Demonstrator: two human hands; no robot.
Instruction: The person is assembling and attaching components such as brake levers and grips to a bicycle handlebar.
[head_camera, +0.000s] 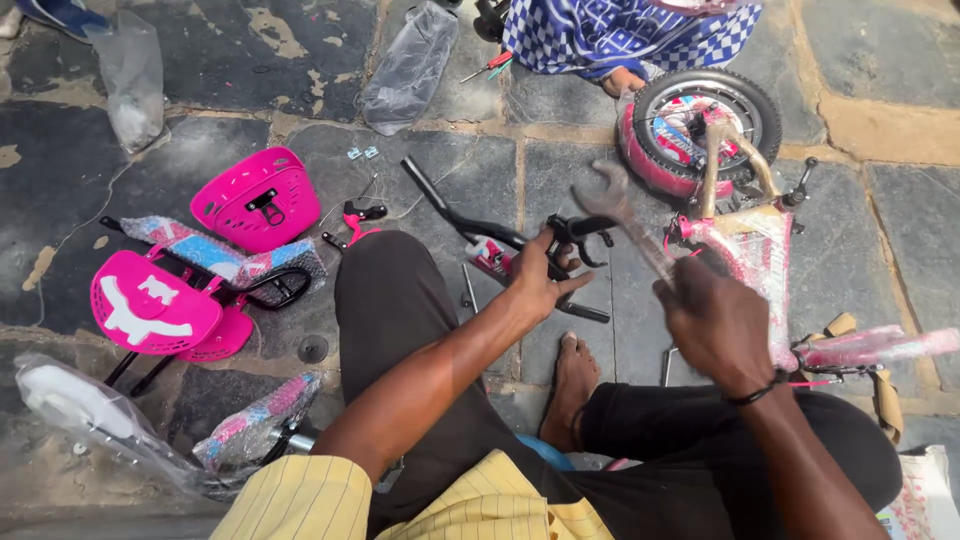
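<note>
My left hand (538, 278) grips the black handlebar (470, 222) near its stem, close to the black brake lever (585, 232). My right hand (715, 322) holds a grey open-ended spanner (618, 214) whose jaw points up toward the brake lever. Just right of both hands lies the pink child's bicycle frame (752, 250) with its small black-tyred wheel (708, 128). I sit on the stone floor with my knees bent and a bare foot (573, 385) between them.
A pink basket (256, 198), a pink seat back (150, 303) and wrapped parts lie at the left. Clear plastic bags (408, 66) lie at the back. Another person in blue checked cloth (620, 32) sits behind the wheel. Screwdrivers (490, 66) lie beside them.
</note>
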